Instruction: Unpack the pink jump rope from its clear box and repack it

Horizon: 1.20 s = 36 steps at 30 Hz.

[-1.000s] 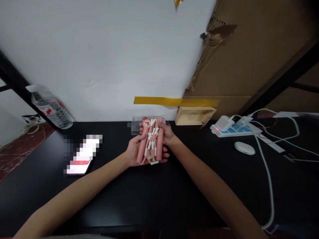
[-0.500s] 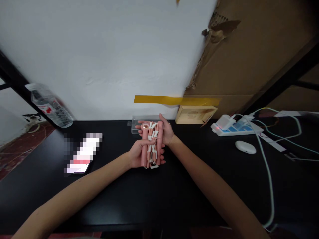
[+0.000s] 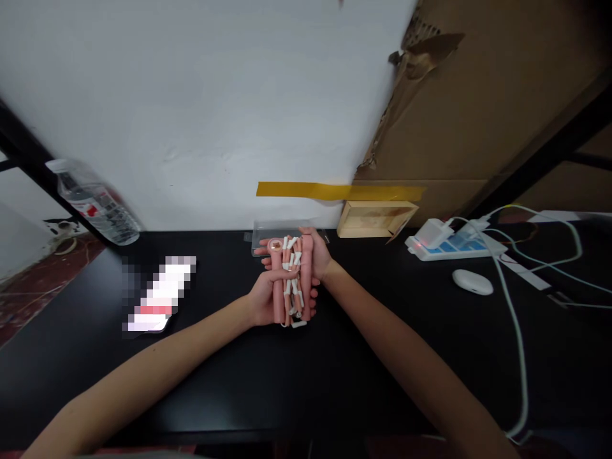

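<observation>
A folded beaded jump rope (image 3: 287,301) with pink and white segments is bunched between my two hands above the black desk. Its two pink handles, left (image 3: 278,296) and right (image 3: 306,287), stand roughly parallel on either side of the beads. My left hand (image 3: 262,298) grips the bundle from the left, its thumb lying across the beads. From the right, my right hand (image 3: 322,258) wraps the other handle, with fingertips showing along its right side. Just behind the hands a clear plastic box (image 3: 261,231) lies on the desk, partly hidden.
A phone (image 3: 165,293) with a blurred-out screen and a plastic bottle (image 3: 98,207) are on the left. On the right are a wooden frame-like box (image 3: 377,218), a power strip (image 3: 452,245) with cables, and a white earbud case (image 3: 472,282). The wall (image 3: 215,115) rises behind.
My right thumb has come down from its raised position toward the top of the right handle. The bundle has shifted slightly downward in the view, with its beads a little rearranged.
</observation>
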Motion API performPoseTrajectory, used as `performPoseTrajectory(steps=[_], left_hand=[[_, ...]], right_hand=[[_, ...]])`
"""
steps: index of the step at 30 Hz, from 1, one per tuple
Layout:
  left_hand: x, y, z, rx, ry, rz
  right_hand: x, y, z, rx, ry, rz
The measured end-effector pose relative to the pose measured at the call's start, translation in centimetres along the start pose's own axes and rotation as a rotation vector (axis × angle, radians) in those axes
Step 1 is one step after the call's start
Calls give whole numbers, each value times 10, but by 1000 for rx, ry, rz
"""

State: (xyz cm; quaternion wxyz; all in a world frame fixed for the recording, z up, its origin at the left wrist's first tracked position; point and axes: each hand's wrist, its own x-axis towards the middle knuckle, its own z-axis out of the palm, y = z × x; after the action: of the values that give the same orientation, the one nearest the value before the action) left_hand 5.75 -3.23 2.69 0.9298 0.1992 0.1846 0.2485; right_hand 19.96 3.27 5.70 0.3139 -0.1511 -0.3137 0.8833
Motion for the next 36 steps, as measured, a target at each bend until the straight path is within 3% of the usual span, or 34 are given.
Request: performPoseTrajectory(steps=[9, 20, 36], left_hand=[[4, 0, 3, -38, -154, 59], [2, 1, 4, -24, -168, 52], [3, -1, 5, 16, -227, 69]], right_hand=[[4, 4, 1, 13, 94, 21], [3, 5, 3, 46, 78, 94], [1, 4, 3, -72, 59, 51]])
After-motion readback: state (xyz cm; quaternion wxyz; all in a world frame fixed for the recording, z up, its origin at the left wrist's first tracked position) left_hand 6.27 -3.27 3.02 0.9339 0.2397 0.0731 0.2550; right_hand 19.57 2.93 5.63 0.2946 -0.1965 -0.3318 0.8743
